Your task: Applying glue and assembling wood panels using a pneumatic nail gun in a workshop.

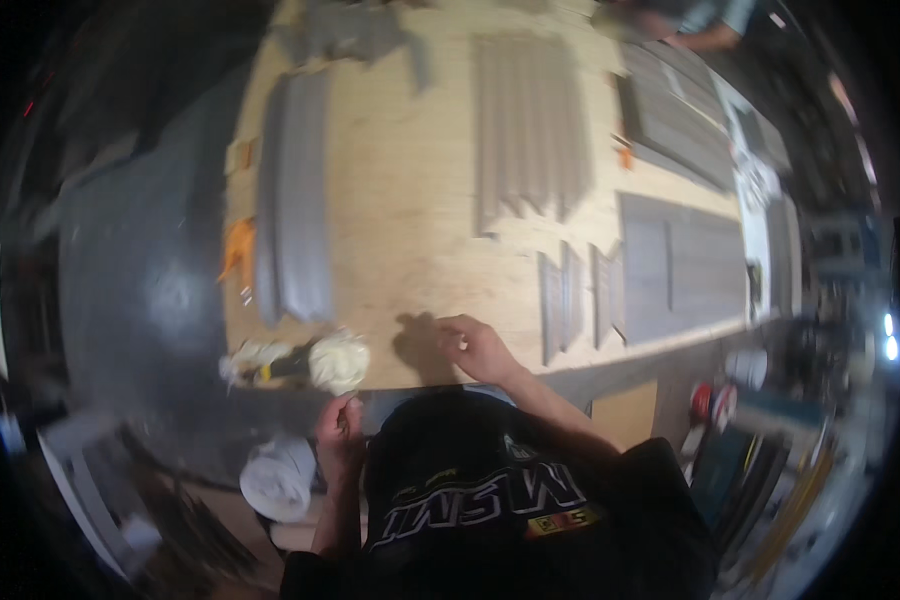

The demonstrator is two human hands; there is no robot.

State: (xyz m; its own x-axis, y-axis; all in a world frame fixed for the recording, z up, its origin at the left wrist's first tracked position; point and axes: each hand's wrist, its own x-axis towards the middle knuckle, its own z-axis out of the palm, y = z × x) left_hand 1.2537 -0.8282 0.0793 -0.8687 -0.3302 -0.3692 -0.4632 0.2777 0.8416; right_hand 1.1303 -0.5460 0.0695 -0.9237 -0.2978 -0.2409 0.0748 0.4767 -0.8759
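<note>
My left hand [341,425] is at the near edge of the wooden table, its fingers curled together. Right beyond its fingertips is a round, pale cream mass [339,362] with a lumpy surface, perhaps in a shallow container. What the left fingers hold, if anything, cannot be made out. Above the tabletop [400,200], my right hand [475,350] is bent at the fingers, thumb and fingers close together. A small pale spot shows between them, too blurred to name. Its shadow falls on the wood to its left.
Grey-brown strips [295,190] lie along the left; more strips [530,125] and short angled pieces [560,300] lie right of centre. Flat grey panels [682,270] are at the right. A white bucket [277,480] stands below the table edge. Another person's arm [710,38] reaches in at far right.
</note>
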